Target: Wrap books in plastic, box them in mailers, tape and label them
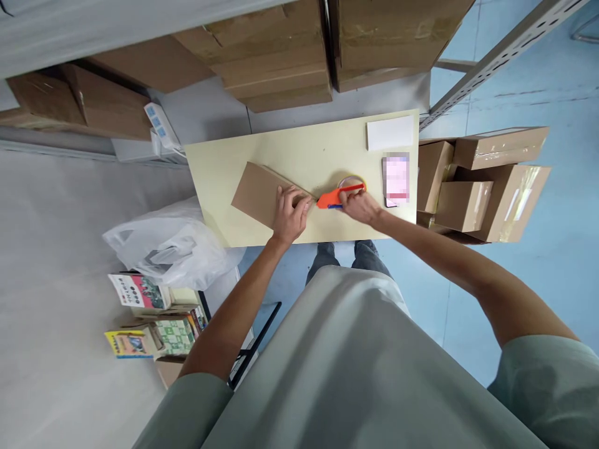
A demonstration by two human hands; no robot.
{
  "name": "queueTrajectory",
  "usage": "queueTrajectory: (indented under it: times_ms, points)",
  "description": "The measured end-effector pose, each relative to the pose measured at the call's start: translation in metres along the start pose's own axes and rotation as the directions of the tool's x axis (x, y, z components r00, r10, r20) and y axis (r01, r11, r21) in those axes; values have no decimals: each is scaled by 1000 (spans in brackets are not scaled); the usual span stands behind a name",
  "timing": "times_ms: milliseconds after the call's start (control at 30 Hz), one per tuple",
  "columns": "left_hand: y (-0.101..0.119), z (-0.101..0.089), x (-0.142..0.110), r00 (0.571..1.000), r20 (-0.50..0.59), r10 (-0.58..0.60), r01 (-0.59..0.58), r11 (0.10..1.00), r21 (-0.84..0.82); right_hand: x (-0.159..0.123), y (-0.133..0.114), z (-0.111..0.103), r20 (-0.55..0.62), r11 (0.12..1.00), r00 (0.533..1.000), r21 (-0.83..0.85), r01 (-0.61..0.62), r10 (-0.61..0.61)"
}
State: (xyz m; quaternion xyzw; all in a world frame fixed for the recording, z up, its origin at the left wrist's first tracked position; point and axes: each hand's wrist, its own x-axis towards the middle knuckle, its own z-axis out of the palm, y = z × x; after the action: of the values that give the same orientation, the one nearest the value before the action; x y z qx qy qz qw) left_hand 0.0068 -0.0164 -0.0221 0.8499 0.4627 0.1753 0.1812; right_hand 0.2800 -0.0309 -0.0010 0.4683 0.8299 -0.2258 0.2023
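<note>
A small brown cardboard box (256, 192) lies at a slant on the cream-coloured table. My left hand (290, 215) grips its right end, fingers bent over the top near the edge. In my right hand (359, 206) is an orange tape dispenser (328, 199) with red and blue parts, my fingers wrapped round it. Its front tip points left and meets or nearly meets the box's right corner, close to my left fingertips. Part of a tape roll (352, 179) shows behind the dispenser's handle. Whether tape is stuck to the box, I cannot tell.
On the table (299, 146) lie a white sheet or pad (390, 133) and a phone (396, 179). Cardboard boxes (472, 187) are stacked to the right. Large cartons (281, 56) fill the shelf behind. A white plastic bag (168, 243) and books (173, 337) are at left.
</note>
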Motion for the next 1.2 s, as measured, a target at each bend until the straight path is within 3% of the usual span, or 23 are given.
queueTrajectory:
  times_ms: [133,333,433,533,600,667,800,967,1100,1200]
  points:
    - [-3,2,0,999,-21,34,-33,999,14,3,32,-20,-25,999,999,-34,-40,39]
    - [3,-10,2,999,35,21,-21,1000,-21,17,20,-32,-52,997,998,-65,38,-41]
    - [-11,-26,17,993,-13,-119,119,992,-50,19,14,-30,-44,993,995,-84,86,-90]
    - [-38,-37,40,910,-152,-385,387,922,-13,19,3,-25,-44,989,991,-76,126,-129]
    - [-49,-35,51,874,-151,-462,468,884,5,19,-10,-20,-49,986,986,-67,153,-156]
    - [-46,-28,54,890,-104,-443,447,895,8,18,-27,-14,-48,979,979,-64,193,-197]
    - [-8,-11,38,944,6,-328,328,944,13,17,-70,-2,-37,951,951,-45,305,-306]
    - [20,-11,18,976,134,-173,172,985,23,18,-109,7,-110,944,938,-9,331,-330]
    - [17,-14,16,979,134,-154,149,988,44,19,-100,10,-121,958,952,23,286,-282]
    - [15,-13,16,979,132,-152,145,987,62,17,-57,7,-70,988,987,32,149,-147]
